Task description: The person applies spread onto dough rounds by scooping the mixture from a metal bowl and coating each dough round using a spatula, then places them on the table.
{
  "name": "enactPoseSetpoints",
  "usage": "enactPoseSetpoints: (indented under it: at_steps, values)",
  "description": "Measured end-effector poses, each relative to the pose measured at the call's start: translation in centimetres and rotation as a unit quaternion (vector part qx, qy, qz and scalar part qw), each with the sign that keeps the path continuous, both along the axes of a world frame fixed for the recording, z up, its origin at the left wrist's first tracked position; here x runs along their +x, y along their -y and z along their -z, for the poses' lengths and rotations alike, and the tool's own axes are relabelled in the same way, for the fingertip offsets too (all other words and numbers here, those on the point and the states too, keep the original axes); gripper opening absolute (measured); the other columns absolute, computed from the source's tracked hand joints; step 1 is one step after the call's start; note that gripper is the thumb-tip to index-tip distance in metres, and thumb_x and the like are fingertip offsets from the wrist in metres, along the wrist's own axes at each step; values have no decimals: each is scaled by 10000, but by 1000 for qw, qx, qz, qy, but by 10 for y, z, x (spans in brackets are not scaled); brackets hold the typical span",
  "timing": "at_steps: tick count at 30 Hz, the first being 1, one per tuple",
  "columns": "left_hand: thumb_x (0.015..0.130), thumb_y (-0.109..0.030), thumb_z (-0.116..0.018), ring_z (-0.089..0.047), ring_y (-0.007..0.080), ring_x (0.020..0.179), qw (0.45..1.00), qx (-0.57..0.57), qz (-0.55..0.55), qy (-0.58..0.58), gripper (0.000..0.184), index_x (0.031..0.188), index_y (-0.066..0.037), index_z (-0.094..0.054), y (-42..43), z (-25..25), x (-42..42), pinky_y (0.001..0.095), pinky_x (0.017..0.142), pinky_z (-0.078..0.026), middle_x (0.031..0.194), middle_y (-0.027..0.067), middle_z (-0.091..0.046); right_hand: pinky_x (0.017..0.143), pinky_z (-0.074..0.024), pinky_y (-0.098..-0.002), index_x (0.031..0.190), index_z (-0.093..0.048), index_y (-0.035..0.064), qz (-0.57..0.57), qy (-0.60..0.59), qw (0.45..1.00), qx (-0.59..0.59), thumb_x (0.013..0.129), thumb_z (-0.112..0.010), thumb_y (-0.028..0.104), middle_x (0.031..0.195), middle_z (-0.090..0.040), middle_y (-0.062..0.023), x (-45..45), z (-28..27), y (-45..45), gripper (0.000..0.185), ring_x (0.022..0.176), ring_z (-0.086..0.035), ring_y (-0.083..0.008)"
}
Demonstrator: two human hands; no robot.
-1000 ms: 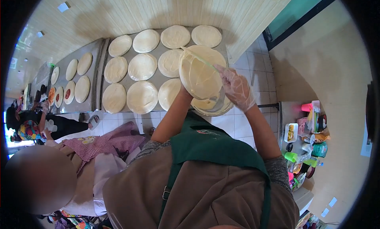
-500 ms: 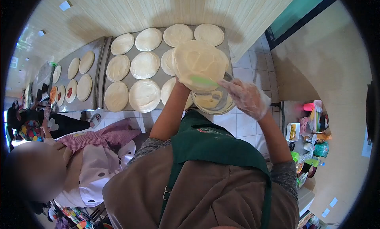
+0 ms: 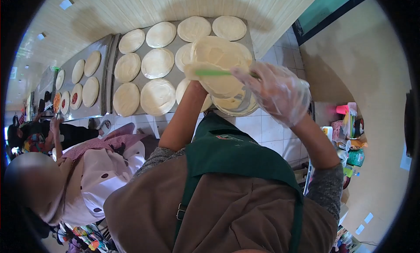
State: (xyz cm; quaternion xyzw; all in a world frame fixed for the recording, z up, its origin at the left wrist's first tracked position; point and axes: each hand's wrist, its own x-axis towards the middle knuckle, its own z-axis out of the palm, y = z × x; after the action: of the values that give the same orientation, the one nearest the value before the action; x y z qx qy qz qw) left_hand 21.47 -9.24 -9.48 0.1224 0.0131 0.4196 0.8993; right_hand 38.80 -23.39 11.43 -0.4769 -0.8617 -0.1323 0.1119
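My right hand (image 3: 280,93), in a clear plastic glove, is closed on the handle of a green spatula (image 3: 212,72), which is blurred and lies across a raised round of dough (image 3: 218,52). Pale cream covers the top of this round. From below, my left hand (image 3: 199,85) holds up the round's near left side; its fingers are mostly hidden under it. Beneath and nearer to me sits a metal bowl (image 3: 246,102) with cream, on a stack of rounds (image 3: 236,114).
Rows of dough rounds (image 3: 157,62) cover the metal table (image 3: 146,36) to the left. Farther left, another table (image 3: 101,56) holds more rounds, some with red topping. Two people (image 3: 103,178) (image 3: 35,137) stand at left. A side table with cups and bags (image 3: 355,157) is at right.
The spatula has swept over the raised round and now points left. My right hand has come up and looks larger. The view has shifted slightly, and the co-workers have moved a little.
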Motion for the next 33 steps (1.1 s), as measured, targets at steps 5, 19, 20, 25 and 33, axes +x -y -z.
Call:
enactPoseSetpoints:
  at_steps: [5,19,20,25,33]
  values:
    - [943,-481,-508,-579,306,1166,993,-69,19,97,546,1354,-121,-494,19,-15,10,505,963,-497,1321,111,-567,671,-528,-400,1188,-575,92,11,53,998,43,857,-557,164,966,-616,-118,-6,3,-74,339,910,-634,-241]
    - [961,-493,-455,-476,321,1289,996,6,-90,5,616,1444,-118,-384,25,-21,-24,517,1048,-429,1435,129,-467,519,-311,-188,1195,-650,67,115,-674,659,-312,958,-602,197,714,-495,56,113,95,-56,274,585,-388,-44]
    - [960,-493,-456,-477,321,1289,996,8,-91,8,616,1444,-118,-385,25,-23,-24,517,1048,-429,1434,129,-467,514,-297,-182,1201,-645,66,102,-697,637,-313,959,-601,199,714,-497,53,108,100,-54,279,584,-383,-40]
    - [959,-493,-459,-477,323,1289,997,13,-71,25,616,1443,-118,-386,30,-31,-13,518,1047,-429,1434,130,-468,498,-271,-188,1180,-653,92,92,-686,652,-309,964,-599,261,696,-472,58,100,97,-64,280,578,-349,-34]
    - [957,-492,-463,-477,325,1288,997,21,-61,32,617,1442,-119,-388,26,-38,8,521,1047,-429,1432,131,-469,527,-257,-193,1157,-652,89,94,-642,680,-342,985,-556,298,675,-399,76,122,92,-65,287,595,-319,-36]
